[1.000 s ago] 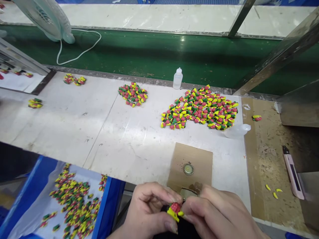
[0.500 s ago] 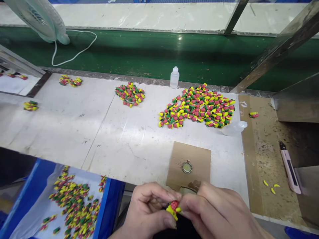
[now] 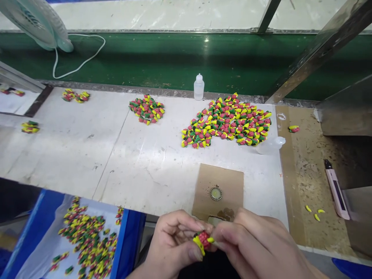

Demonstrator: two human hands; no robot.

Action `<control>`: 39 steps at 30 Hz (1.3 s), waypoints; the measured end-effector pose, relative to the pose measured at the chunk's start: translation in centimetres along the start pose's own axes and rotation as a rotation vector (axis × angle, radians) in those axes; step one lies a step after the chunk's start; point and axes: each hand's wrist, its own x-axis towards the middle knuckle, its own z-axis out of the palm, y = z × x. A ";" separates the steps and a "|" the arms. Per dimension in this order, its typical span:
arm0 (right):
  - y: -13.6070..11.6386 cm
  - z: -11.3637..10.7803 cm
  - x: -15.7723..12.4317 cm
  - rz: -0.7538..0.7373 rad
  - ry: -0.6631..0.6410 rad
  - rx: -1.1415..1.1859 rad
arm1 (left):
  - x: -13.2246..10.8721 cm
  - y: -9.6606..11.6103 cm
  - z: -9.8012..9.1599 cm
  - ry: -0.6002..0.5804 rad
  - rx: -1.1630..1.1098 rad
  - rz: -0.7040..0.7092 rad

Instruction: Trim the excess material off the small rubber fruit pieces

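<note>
In the head view, the left hand [image 3: 174, 236] and right hand [image 3: 255, 242] meet just below a brown cardboard sheet [image 3: 229, 182], pinching a small strawberry-shaped charm [image 3: 203, 240] between them. Its red body and yellow edge show; the fingers hide the rest. Neither hand is open, and both close narrowly on the piece. The work in hand looks like close fingertip handling of this one charm, and a piece so small calls for a steady pinch.

A round metal bezel [image 3: 216, 193] lies on the sheet. Beyond the sheet, a large heap of charms [image 3: 226, 122] sits on the white counter [image 3: 66, 155], with a plastic dropper bottle [image 3: 199, 87] behind it. To the sheet's right lies a pink utility knife [image 3: 337, 193]. To its left and lower down, a blue bin [image 3: 128, 236] holds more charms [image 3: 87, 236] on a plastic liner.
</note>
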 end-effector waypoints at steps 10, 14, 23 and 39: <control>1.1 -0.4 -0.6 0.037 0.017 0.064 | 0.7 -0.1 0.7 0.058 -0.020 0.003; 4.1 0.8 -1.3 0.067 0.076 -0.193 | 1.2 0.7 -1.5 0.152 0.014 0.079; 5.4 3.3 -0.6 -0.145 -0.177 -0.489 | 1.2 2.1 -2.7 0.157 -0.051 0.029; 0.0 -0.5 2.2 0.002 -0.008 0.150 | 1.1 1.1 -0.1 -0.105 -0.148 0.098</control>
